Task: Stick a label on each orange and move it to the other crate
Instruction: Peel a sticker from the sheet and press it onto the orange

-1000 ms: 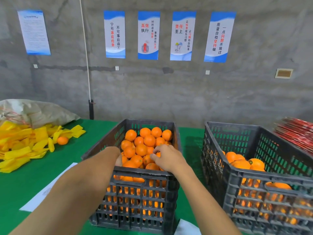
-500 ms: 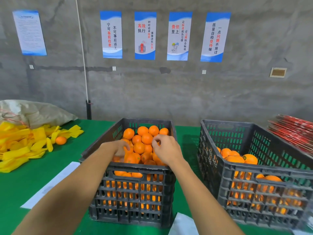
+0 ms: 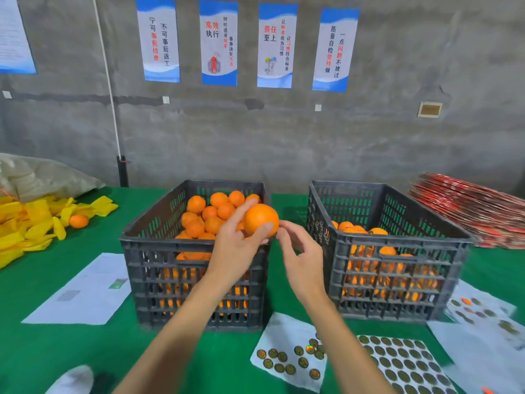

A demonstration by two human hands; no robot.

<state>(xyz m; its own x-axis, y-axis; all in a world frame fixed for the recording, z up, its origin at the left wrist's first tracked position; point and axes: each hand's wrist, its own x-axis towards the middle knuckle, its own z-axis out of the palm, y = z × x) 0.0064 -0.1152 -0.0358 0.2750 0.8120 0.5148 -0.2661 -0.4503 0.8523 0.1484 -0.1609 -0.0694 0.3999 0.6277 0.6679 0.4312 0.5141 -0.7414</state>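
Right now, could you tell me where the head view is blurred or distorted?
Head view: sharp at the held orange and left hand; motion blur smears the right crate front and loose sticker sheets at right; wide-angle bending tilts the wall posters; lighting even, no glare.

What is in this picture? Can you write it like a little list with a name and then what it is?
Place: green table by a grey wall
Left hand: holds one orange up above the left crate
Right hand: beside the orange, fingers loosely curled, holding nothing I can see
Left crate: heaped with oranges
Right crate: partly filled with oranges
Label sheets: round stickers, lying in front of the crates
Far left: yellow wrappers with one loose orange
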